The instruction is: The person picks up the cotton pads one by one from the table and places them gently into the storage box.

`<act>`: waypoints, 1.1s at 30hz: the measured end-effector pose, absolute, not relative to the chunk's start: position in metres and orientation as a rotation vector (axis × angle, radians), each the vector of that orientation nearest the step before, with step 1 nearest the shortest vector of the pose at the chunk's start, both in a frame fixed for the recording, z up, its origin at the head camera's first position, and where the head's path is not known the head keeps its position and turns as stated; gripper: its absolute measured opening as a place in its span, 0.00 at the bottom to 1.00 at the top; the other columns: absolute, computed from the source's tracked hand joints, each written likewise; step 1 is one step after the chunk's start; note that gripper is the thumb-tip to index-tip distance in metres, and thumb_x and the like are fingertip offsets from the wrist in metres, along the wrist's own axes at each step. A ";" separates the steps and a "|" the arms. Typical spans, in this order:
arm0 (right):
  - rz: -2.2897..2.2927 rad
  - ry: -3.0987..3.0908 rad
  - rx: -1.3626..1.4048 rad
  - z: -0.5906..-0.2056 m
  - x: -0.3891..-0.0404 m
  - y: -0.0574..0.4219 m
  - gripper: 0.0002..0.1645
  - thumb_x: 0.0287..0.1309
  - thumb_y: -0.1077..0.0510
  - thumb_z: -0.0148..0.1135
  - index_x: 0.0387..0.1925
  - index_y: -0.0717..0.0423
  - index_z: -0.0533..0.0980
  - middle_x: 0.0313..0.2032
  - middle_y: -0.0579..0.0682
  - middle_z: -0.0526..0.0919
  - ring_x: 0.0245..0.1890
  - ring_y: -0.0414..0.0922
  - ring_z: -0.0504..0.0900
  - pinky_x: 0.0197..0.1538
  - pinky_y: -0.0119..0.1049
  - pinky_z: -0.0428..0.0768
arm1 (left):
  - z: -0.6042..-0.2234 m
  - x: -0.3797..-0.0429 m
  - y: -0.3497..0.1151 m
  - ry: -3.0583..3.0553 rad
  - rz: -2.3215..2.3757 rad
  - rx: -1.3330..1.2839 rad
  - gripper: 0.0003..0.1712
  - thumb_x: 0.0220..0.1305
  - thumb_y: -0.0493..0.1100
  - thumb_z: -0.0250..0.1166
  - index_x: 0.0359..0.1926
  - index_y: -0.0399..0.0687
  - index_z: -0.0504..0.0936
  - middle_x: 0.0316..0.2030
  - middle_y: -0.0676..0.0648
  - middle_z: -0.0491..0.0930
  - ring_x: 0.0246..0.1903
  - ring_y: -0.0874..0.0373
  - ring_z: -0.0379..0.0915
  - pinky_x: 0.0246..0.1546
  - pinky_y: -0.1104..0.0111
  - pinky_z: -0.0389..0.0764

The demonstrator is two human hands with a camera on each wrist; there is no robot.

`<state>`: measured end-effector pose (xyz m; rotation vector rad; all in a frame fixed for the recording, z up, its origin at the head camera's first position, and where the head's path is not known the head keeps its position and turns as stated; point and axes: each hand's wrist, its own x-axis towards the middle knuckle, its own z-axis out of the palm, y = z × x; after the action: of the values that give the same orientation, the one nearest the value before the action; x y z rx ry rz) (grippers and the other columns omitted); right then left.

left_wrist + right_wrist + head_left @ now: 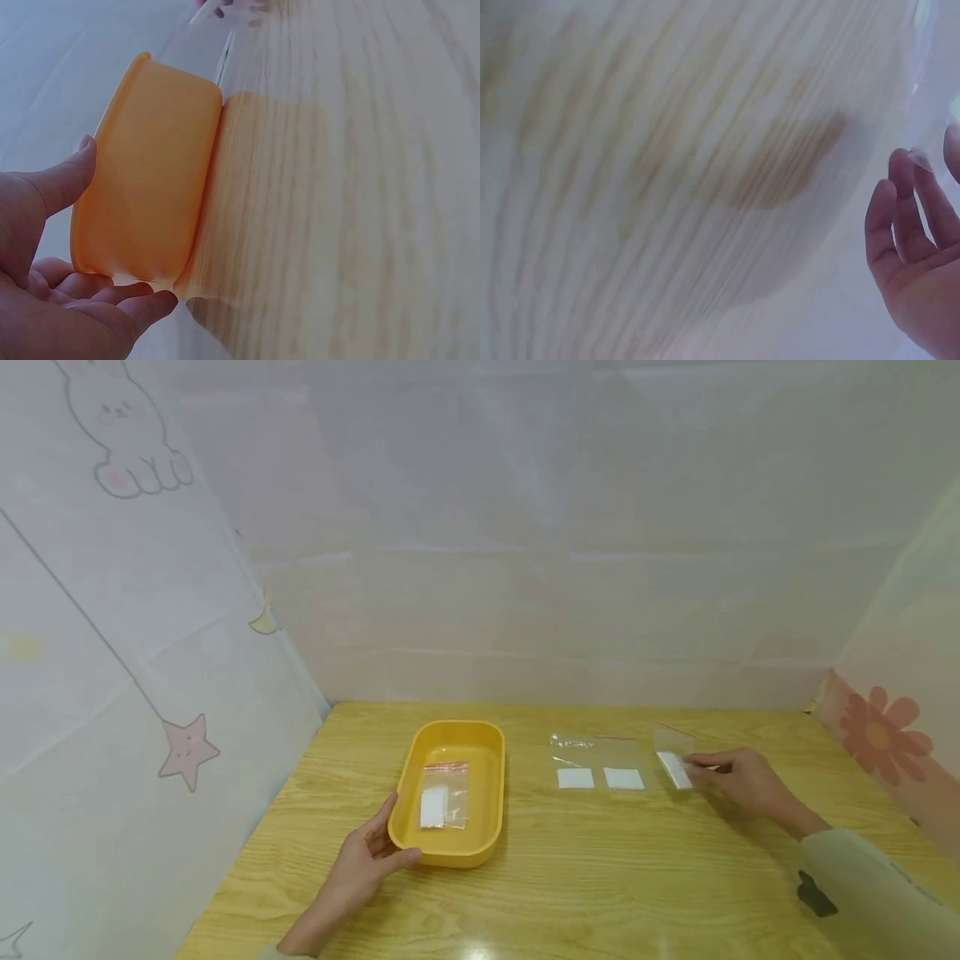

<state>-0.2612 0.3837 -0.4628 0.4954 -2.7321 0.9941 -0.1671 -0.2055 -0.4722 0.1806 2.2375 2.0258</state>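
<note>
My left hand [358,868] holds the near left corner of a yellow plastic tray [452,860]. In the left wrist view the thumb lies against one side of the tray [154,172] and the fingers curl at its adjoining side. Inside the tray is a clear zip bag with a white piece [433,807] in it. On the right, my right hand [750,785] pinches another small zip bag [677,770], tilted up, with a white piece inside. The right wrist view shows only a sliver of that bag near the fingertips [901,161].
Between tray and right hand, two clear zip bags with white pieces [575,778] lie side by side on the wooden table [592,877]. A pale printed cloth [525,568] hangs behind and along both sides of the table.
</note>
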 end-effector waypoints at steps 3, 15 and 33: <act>1.041 -2.703 0.488 -0.459 -0.257 0.376 0.17 0.69 0.62 0.70 0.54 0.70 0.85 0.49 0.70 0.86 0.29 0.36 0.85 0.21 0.32 0.73 | -0.472 -0.167 -0.205 2.245 2.024 0.178 0.54 0.66 0.35 0.75 0.84 0.42 0.51 0.80 0.37 0.54 0.73 0.40 0.63 0.63 0.64 0.77; 1.614 -2.564 0.282 -0.429 -0.229 0.318 0.24 0.72 0.59 0.68 0.60 0.74 0.80 0.40 0.56 0.91 0.35 0.45 0.89 0.39 0.44 0.91 | -0.473 -0.166 -0.206 2.253 2.031 0.183 0.55 0.66 0.36 0.76 0.84 0.42 0.52 0.80 0.38 0.53 0.73 0.41 0.63 0.63 0.65 0.77; 2.189 -2.393 0.245 -0.390 -0.214 0.195 0.22 0.65 0.65 0.73 0.55 0.75 0.81 0.41 0.55 0.89 0.33 0.44 0.89 0.43 0.38 0.90 | -0.471 -0.166 -0.205 2.267 2.023 0.189 0.54 0.66 0.35 0.75 0.84 0.41 0.52 0.80 0.38 0.54 0.73 0.40 0.62 0.63 0.65 0.77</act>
<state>-0.2139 0.1950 -0.3896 0.2454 -2.3930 2.1894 -0.1657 -0.2049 -0.4715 0.1886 2.2666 2.0233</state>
